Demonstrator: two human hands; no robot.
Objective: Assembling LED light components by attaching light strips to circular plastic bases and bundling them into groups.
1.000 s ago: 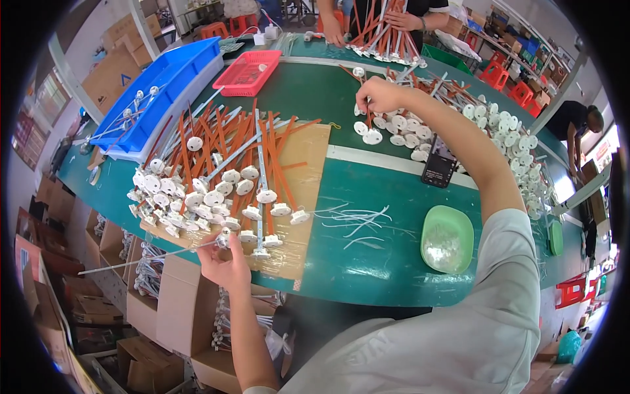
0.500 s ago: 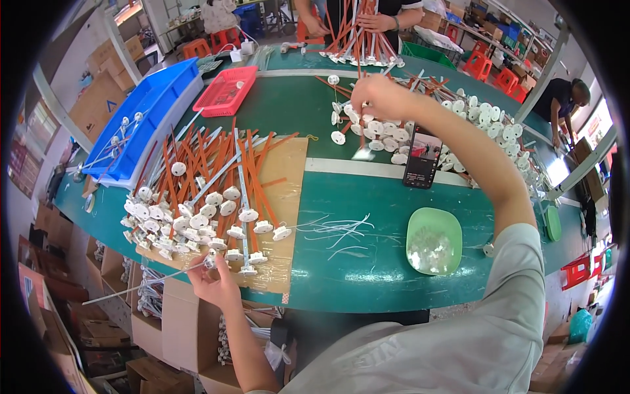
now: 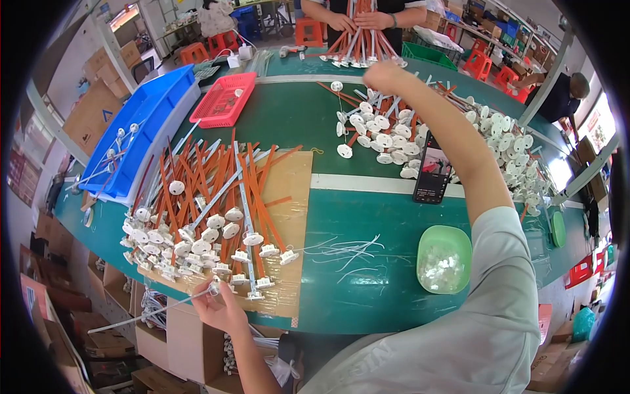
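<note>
Just off the table's near edge, my left hand (image 3: 223, 312) pinches the white end piece of a thin grey rod (image 3: 138, 320), which sticks out to the left. Beside it, a large heap of orange and grey strips with white round end pieces (image 3: 197, 246) lies on a tan cardboard sheet (image 3: 292, 230). My right arm stretches over the table, and my right hand (image 3: 387, 77) is curled at the far ends of a second heap of such strips (image 3: 387, 138). Its fingertips are hidden, so what it grips does not show.
A phone (image 3: 433, 167) leans against the second heap. Nearer are a green bowl (image 3: 443, 259) of small clear pieces and loose white strands (image 3: 348, 249). A blue bin (image 3: 141, 134) and red basket (image 3: 226, 100) stand far left. Across the table, a person's hands (image 3: 374, 21) hold a bundle of strips.
My right hand has moved farther away across the second heap, and the blurred white piece below it is gone from there. My left hand keeps its grip. The view has shifted slightly.
</note>
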